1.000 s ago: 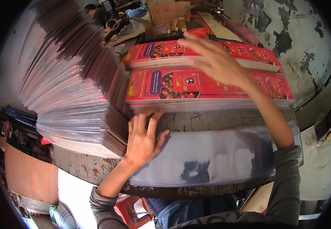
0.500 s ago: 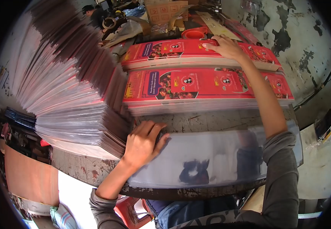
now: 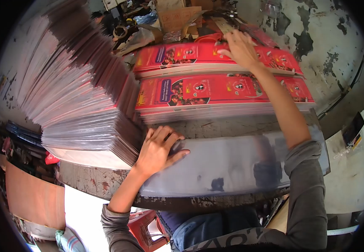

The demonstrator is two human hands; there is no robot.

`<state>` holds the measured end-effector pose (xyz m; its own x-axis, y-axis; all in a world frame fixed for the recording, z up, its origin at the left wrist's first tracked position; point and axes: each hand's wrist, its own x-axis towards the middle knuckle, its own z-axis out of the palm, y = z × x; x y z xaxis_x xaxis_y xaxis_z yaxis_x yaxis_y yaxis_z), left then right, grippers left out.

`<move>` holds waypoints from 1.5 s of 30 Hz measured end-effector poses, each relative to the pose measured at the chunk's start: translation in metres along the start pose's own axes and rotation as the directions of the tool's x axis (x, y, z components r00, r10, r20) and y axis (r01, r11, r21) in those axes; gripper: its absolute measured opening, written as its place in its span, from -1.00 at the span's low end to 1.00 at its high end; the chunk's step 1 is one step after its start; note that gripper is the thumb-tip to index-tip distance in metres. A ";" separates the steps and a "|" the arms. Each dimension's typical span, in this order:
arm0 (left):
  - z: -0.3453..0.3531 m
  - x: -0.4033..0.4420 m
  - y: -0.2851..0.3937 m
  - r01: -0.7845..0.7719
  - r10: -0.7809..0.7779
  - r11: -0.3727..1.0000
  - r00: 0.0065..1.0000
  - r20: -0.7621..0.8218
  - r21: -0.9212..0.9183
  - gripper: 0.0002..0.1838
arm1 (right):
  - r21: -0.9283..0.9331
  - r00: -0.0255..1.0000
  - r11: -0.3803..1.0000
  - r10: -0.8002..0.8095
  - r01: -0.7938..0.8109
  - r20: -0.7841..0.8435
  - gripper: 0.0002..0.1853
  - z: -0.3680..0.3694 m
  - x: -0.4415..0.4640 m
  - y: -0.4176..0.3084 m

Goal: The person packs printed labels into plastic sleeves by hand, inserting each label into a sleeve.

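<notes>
Two stacks of red printed sheets lie side by side on the worktable, a far stack [image 3: 182,53] and a near stack [image 3: 228,88]. My right hand [image 3: 241,49] is over the far stack, fingers apart, with nothing visible in it. Along the table's front edge lies a pile of clear plastic sleeves [image 3: 215,168]. My left hand [image 3: 156,151] rests at its left end, fingers spread and holding nothing. Left of that hand rises a tall, fanned pile of sleeved sheets [image 3: 77,113].
The dark worktable [image 3: 89,178] has a worn surface. Behind the stacks are a red tape dispenser or ring [image 3: 207,38], cardboard [image 3: 180,19] and clutter. Another person [image 3: 103,21] is at the far left back. A red stool [image 3: 142,229] stands below the front edge.
My right hand has moved from above the near stack back to the far stack. My left hand remains at the sleeves' left end. The whole view has shifted slightly.
</notes>
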<state>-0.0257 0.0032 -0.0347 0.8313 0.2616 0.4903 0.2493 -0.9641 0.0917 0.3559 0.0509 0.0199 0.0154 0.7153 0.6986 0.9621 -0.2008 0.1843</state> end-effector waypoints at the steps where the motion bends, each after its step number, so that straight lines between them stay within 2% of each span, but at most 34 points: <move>1: 0.001 0.000 0.000 -0.015 0.015 1.000 1.000 0.015 -0.012 -0.62 | -0.013 0.997 0.997 -0.073 0.073 0.015 -0.28 -0.004 -0.001 -0.003; 2: 0.002 0.000 0.000 -0.022 0.022 1.000 1.000 0.012 -0.014 -0.62 | 0.006 0.986 1.000 -0.015 0.014 0.164 -0.19 -0.008 -0.001 -0.006; 3: 0.002 0.001 0.000 -0.031 0.031 0.999 0.999 0.004 -0.028 -0.61 | 0.002 0.986 1.000 -0.012 0.012 0.164 -0.19 -0.010 -0.001 -0.007; 5: 0.001 0.002 0.001 -0.042 0.042 0.998 0.999 -0.004 -0.040 -0.60 | 0.172 0.885 0.956 0.143 -0.240 0.443 -0.04 -0.014 -0.003 -0.011; 6: -0.001 0.002 0.002 -0.046 0.046 0.998 0.999 0.003 -0.036 -0.60 | 0.173 0.886 0.955 0.142 -0.239 0.442 -0.04 -0.013 -0.004 -0.010; 8: -0.002 0.002 0.002 -0.045 0.045 0.999 0.999 0.009 -0.027 -0.60 | 0.179 0.868 0.941 0.175 -0.286 0.466 0.11 -0.007 -0.005 -0.007; 12: -0.001 0.004 0.002 -0.065 0.064 0.997 0.998 -0.026 -0.031 -0.61 | 0.233 0.884 0.930 0.160 -0.284 0.440 0.12 -0.003 -0.004 -0.004; 14: 0.000 0.004 0.002 -0.062 0.060 0.997 0.997 -0.044 -0.042 -0.62 | 0.264 0.927 0.936 0.131 -0.233 0.353 0.12 -0.004 -0.004 -0.004; 18: -0.001 0.005 0.002 -0.040 0.039 0.998 0.999 -0.003 -0.043 -0.69 | 0.190 0.908 0.960 0.115 -0.206 0.402 0.06 -0.016 0.002 -0.004; 20: 0.000 0.005 0.002 -0.033 0.034 0.998 0.999 0.010 -0.047 -0.71 | 0.113 0.988 0.990 0.063 -0.080 0.142 -0.07 -0.023 0.003 -0.002; 23: 0.001 0.005 0.002 -0.015 0.016 0.993 1.000 0.007 -0.113 -0.76 | 0.131 0.988 0.991 0.020 -0.040 0.150 -0.19 -0.044 0.013 -0.001; 25: 0.003 0.005 0.001 -0.091 0.086 0.992 0.994 -0.066 -0.083 -0.81 | 0.165 0.992 0.984 0.039 -0.059 0.120 -0.25 -0.064 0.015 -0.001; 27: 0.001 0.005 0.002 -0.114 0.111 0.993 0.991 -0.069 -0.043 -0.83 | 0.073 0.998 0.997 -0.017 0.012 0.066 -0.33 -0.079 0.018 0.004; 28: 0.000 0.005 0.002 -0.134 0.133 0.991 0.989 -0.071 -0.002 -0.85 | 0.076 0.998 0.996 0.034 -0.038 0.058 -0.42 -0.099 0.017 0.001; 29: -0.001 0.005 0.001 -0.136 0.136 0.991 0.988 -0.073 -0.005 -0.85 | 0.072 0.998 0.997 0.035 -0.039 0.059 -0.42 -0.115 0.020 0.002; 31: -0.001 0.002 0.001 -0.215 0.224 0.970 0.972 -0.071 0.116 -0.86 | 0.028 0.959 0.959 0.283 -0.283 -0.001 -0.52 -0.133 0.021 0.003; 32: -0.001 0.001 0.002 -0.216 0.225 0.970 0.972 -0.070 0.112 -0.86 | 0.146 0.930 0.961 0.266 -0.235 -0.254 -0.68 -0.126 0.020 0.012; 33: -0.003 0.002 0.004 -0.235 0.248 0.960 0.966 -0.073 0.152 -0.85 | 0.144 0.930 0.961 0.266 -0.236 -0.254 -0.68 -0.144 0.018 0.004; 34: -0.004 0.002 0.005 -0.252 0.270 0.949 0.960 -0.076 0.192 -0.83 | 0.449 0.885 0.811 0.458 -0.375 -0.087 -0.69 -0.174 0.014 -0.012; 35: -0.005 0.001 0.006 -0.253 0.272 0.948 0.959 -0.078 0.191 -0.83 | 0.675 0.810 0.546 0.572 -0.496 0.133 -0.71 -0.191 0.015 -0.026; 36: -0.005 0.000 0.005 -0.275 0.303 0.928 0.950 -0.080 0.249 -0.83 | 0.744 0.755 0.448 0.646 -0.496 0.115 -0.73 -0.189 0.022 -0.031; 37: -0.006 -0.001 0.006 -0.296 0.335 0.904 0.939 -0.081 0.308 -0.81 | 0.744 0.754 0.449 0.648 -0.495 0.110 -0.73 -0.181 0.023 -0.036; 39: -0.005 -0.001 0.007 -0.315 0.368 0.888 0.924 -0.106 0.335 -0.80 | 0.926 0.800 0.376 0.567 -0.040 -0.196 -0.73 -0.166 0.022 -0.046; 41: -0.006 -0.001 0.008 -0.327 0.393 0.871 0.911 -0.122 0.366 -0.79 | 0.921 0.784 0.381 0.594 -0.081 -0.177 -0.73 -0.166 0.031 -0.056; 43: -0.008 0.001 0.011 -0.332 0.437 0.830 0.886 -0.152 0.448 -0.81 | 0.941 0.781 0.337 0.598 -0.042 -0.180 -0.74 -0.165 0.036 -0.069; 44: -0.008 0.001 0.010 -0.352 0.454 0.822 0.880 -0.141 0.448 -0.82 | 0.958 0.818 0.281 0.538 0.053 -0.203 -0.75 -0.159 0.043 -0.069; 45: -0.008 0.001 0.009 -0.350 0.451 0.822 0.882 -0.138 0.450 -0.82 | 0.959 0.819 0.277 0.538 0.053 -0.201 -0.75 -0.161 0.045 -0.075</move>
<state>-0.0262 -0.0054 -0.0264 0.7771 -0.2104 0.5932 0.1375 -0.8630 -0.4861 0.2407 -0.0099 0.1489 0.4754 0.3435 0.8099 0.5281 0.6249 -0.5750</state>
